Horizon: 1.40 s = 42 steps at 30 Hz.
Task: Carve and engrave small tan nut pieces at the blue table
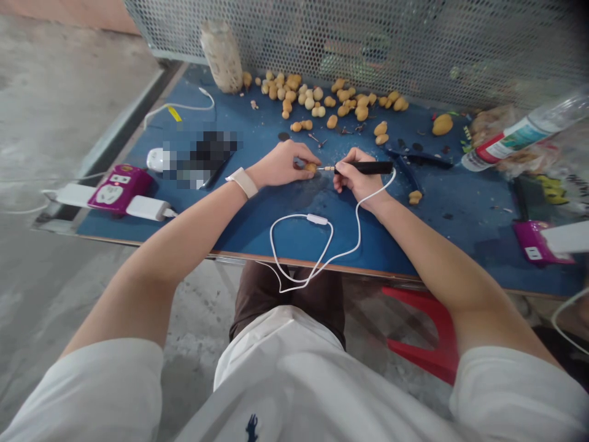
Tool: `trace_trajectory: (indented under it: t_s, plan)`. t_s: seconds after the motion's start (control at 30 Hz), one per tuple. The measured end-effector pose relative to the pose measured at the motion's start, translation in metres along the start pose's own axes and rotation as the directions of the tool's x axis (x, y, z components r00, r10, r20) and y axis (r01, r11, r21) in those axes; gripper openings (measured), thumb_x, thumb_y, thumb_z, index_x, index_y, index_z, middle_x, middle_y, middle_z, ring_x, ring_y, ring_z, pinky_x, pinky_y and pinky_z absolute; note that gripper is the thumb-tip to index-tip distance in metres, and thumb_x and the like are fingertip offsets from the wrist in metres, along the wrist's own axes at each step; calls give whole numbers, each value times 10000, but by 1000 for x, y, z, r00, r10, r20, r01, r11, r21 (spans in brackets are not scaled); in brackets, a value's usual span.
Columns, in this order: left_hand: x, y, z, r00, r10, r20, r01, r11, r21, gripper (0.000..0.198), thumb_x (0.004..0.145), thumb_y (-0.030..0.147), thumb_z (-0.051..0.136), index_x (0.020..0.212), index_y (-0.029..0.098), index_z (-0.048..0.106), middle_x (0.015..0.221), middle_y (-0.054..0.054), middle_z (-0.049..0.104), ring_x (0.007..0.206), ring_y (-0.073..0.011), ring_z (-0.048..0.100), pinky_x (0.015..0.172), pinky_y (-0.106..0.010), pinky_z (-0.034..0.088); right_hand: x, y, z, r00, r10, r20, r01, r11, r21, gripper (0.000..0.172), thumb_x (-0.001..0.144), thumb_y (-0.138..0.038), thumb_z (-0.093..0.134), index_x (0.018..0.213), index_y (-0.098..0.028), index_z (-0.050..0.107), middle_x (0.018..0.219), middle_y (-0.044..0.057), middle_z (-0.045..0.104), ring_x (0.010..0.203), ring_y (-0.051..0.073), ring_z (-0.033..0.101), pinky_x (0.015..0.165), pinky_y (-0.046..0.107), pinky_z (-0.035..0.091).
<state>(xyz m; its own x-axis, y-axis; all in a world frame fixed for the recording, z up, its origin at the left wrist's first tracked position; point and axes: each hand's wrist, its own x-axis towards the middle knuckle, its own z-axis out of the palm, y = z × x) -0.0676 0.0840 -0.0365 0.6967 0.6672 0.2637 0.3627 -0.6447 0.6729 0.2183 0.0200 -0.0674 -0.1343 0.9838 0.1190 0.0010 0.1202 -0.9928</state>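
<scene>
Near the middle of the blue table, my left hand (281, 164) pinches a small tan gourd (311, 167) between thumb and fingers. A black pen-shaped corded tool (368, 167), like a soldering or wood-burning pen, lies in the closed fingers of my right hand (358, 178). Its thin metal tip points left and meets or nearly meets the gourd; exact contact is too small to tell. From the tool's back end a white cord (359, 227) loops down over the table's front edge, with a small inline switch (317, 219) on it.
Several small gourds (361, 113) lie along the back by a perforated metal panel (294, 37). A jar (222, 58) stands back left. Blue-handled pliers (407, 166) lie right of my hand, a tilted plastic bottle (510, 138) farther right. Purple power strips (120, 190) sit at both sides.
</scene>
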Motion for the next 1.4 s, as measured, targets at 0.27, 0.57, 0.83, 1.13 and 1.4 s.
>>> trace_trajectory:
  t_s: [0.27, 0.57, 0.83, 1.13, 1.4]
  plan:
    - [2, -1, 1, 1000, 27, -9, -26, 1000, 13, 422, 1032, 383, 935, 1407, 211, 1025, 1401, -163, 970, 1238, -312, 914, 1172, -460, 759, 0, -2, 2, 1000, 13, -20, -13, 1000, 3, 786, 827, -755, 1165, 1010, -339, 523, 737, -82, 672, 633, 188, 730, 553, 318, 634]
    - [3, -4, 2, 998, 57, -9, -57, 998, -3, 438, 1028, 429, 962, 1399, 205, 1022, 1388, -174, 967, 1228, -304, 912, 1140, -424, 754, 1, 1, -1, 1000, 12, 4, -12, 1000, 11, 789, 853, -779, 1162, 1007, -331, 531, 745, -78, 681, 638, 175, 730, 563, 302, 635]
    - [1, -2, 13, 994, 2, -108, 5, 998, 64, 407, 1008, 409, 1014, 1370, 225, 1033, 1422, -157, 940, 1277, -327, 901, 1188, -471, 735, 0, -3, 2, 1000, -7, -10, 7, 1000, -4, 825, 808, -859, 1136, 968, -335, 519, 734, -59, 715, 621, 188, 721, 576, 337, 659]
    - [3, -1, 8, 996, -23, -91, 27, 999, 45, 376, 998, 396, 1044, 1336, 230, 1035, 1308, -119, 952, 1143, -274, 909, 1104, -409, 740, 0, -2, 3, 1000, 10, -3, -10, 1000, 1, 796, 855, -791, 1147, 990, -336, 508, 741, -62, 701, 638, 195, 736, 566, 329, 648]
    - [2, 5, 4, 997, -38, -61, 41, 998, 53, 330, 998, 340, 1029, 1314, 248, 1039, 1351, -114, 954, 1129, -264, 906, 1141, -428, 744, 2, 1, -2, 1000, 4, -7, -4, 1000, -8, 789, 844, -830, 1152, 962, -326, 556, 739, -46, 722, 662, 206, 757, 578, 341, 679]
